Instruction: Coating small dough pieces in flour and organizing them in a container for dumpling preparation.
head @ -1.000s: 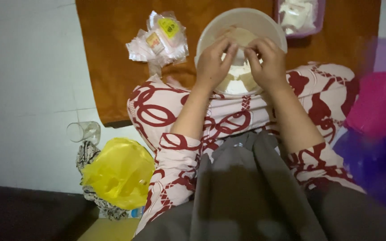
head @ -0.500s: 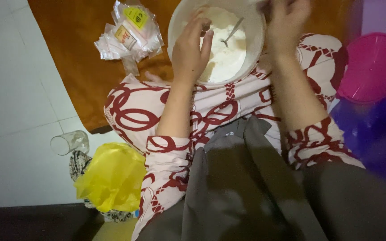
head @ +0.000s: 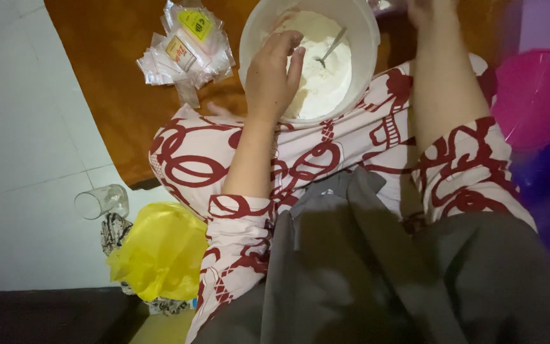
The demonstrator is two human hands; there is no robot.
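A white bowl (head: 256, 28) of white flour sits on my lap at the edge of a brown mat. A metal spoon (head: 332, 46) stands in the flour. My left hand (head: 272, 76) rests on the bowl's near rim, its fingers curled over the edge into the bowl. My right hand (head: 424, 9) reaches up past the bowl's right side; only its base shows at the top edge, so what it holds is hidden.
Clear plastic packets (head: 186, 44) with yellow and white labels lie on the brown mat (head: 109, 83) left of the bowl. A glass (head: 100, 202) lies on its side on the white tiles, beside a yellow bag (head: 160, 251). A pink bowl (head: 536, 95) stands at right.
My right hand has left the bowl and moved up and right, out past the top edge. My left hand stays on the bowl's rim. The view has shifted so the bowl sits higher.
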